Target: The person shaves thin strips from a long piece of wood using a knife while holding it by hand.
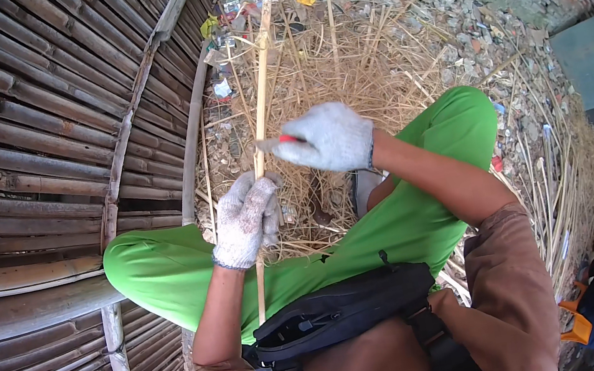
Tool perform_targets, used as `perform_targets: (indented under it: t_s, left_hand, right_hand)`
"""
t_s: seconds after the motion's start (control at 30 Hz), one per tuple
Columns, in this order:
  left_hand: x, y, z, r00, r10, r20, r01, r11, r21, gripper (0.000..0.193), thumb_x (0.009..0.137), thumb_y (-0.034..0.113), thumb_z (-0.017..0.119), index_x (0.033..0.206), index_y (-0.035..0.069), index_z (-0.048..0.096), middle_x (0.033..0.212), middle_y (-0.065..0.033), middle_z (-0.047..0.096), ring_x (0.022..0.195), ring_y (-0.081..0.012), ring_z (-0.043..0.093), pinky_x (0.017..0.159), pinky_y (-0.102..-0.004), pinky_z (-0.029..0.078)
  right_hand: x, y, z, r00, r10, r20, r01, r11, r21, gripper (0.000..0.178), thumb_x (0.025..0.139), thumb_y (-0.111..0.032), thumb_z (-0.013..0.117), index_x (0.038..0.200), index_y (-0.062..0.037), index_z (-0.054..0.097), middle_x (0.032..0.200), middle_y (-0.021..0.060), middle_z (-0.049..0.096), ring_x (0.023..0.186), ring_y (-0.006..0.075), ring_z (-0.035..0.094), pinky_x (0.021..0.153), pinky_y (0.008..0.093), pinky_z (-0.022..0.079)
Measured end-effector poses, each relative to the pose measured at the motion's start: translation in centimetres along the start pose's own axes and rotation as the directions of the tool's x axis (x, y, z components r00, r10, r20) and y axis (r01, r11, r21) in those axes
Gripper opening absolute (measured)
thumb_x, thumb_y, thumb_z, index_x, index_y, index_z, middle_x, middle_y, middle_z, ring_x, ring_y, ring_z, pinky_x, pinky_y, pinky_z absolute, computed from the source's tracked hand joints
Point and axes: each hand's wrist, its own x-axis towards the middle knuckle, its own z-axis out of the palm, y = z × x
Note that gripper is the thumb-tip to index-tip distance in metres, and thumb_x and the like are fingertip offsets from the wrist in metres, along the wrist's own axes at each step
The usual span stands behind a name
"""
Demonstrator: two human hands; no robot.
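Observation:
A long pale bamboo strip (263, 86) stands slanted between my knees, its lower end reaching down to my lap. My left hand (244, 221), in a whitish knitted glove, is wrapped round the strip below its middle. Just above it, my gloved right hand (328, 138) is closed on a small knife (271, 144). Red shows at the knife's handle, and the rest of the handle is hidden in the glove. Its short, dull blade points left and lies across the strip.
Dry shavings (355, 60) and rubble cover the ground ahead. A bamboo slat wall (36, 157) rises close on the left. Long thin strips (545, 185) lie on the right, near an orange-and-dark object (579, 323). A black bag (348, 309) rests on my lap.

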Motion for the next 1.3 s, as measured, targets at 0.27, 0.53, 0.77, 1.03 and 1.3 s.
perform_targets:
  t_s: [0.27,0.53,0.77,1.03,1.3]
  left_hand:
    - [-0.6,-0.1,0.5,0.999,-0.039,-0.022,0.038,0.999,-0.012,0.029,0.111,0.029,0.062,0.113,0.0,0.064,0.064,0.0039,0.043,0.043,-0.0077,0.041,0.035,-0.0254,0.034]
    - [-0.4,0.2,0.7,0.998,-0.054,0.024,0.052,0.997,0.057,0.029,0.113,0.029,0.06,0.114,0.001,0.065,0.061,0.003,0.044,0.043,-0.0088,0.042,0.038,-0.0267,0.037]
    - [0.2,-0.8,-0.5,0.997,0.007,0.073,-0.004,0.999,-0.032,0.033,0.114,0.029,0.058,0.115,-0.002,0.067,0.06,0.0017,0.045,0.04,-0.0097,0.044,0.037,-0.0266,0.037]
    - [-0.6,-0.5,0.2,0.997,0.013,0.078,-0.018,0.998,0.063,0.034,0.113,0.029,0.057,0.111,-0.004,0.065,0.058,0.0026,0.043,0.04,-0.0099,0.041,0.036,-0.0254,0.034]
    - [0.2,-0.3,0.0,0.988,-0.028,0.149,0.046,0.992,-0.115,0.04,0.115,0.032,0.054,0.118,-0.005,0.066,0.062,0.0015,0.048,0.042,-0.0106,0.045,0.038,-0.0272,0.039]
  right_hand:
    - [2.2,3.6,-3.4,0.989,0.082,-0.125,-0.09,0.994,-0.056,0.062,0.107,-0.068,0.043,0.098,-0.0171,0.076,0.084,0.0183,0.076,0.081,0.04,0.076,0.074,0.0561,0.061]
    - [2.0,2.3,-3.0,0.983,0.084,-0.166,-0.09,0.995,-0.03,0.064,0.108,-0.067,0.045,0.087,-0.0115,0.07,0.077,0.0219,0.07,0.073,0.0434,0.072,0.069,0.0561,0.057]
    - [0.0,-1.0,0.9,0.99,-0.116,-0.076,0.112,0.992,-0.057,0.053,0.104,-0.063,0.055,0.089,-0.0164,0.073,0.08,0.0167,0.074,0.078,0.0395,0.075,0.07,0.055,0.06]
    - [3.1,3.9,-5.5,0.969,0.163,-0.186,-0.186,0.976,-0.114,0.068,0.106,-0.073,0.042,0.088,-0.0162,0.075,0.079,0.0181,0.074,0.079,0.0385,0.076,0.073,0.0513,0.062]
    - [2.1,2.1,-3.8,0.978,0.102,-0.18,-0.123,0.986,-0.114,0.066,0.108,-0.069,0.042,0.092,-0.0159,0.077,0.085,0.0197,0.075,0.081,0.0405,0.075,0.074,0.0552,0.06]
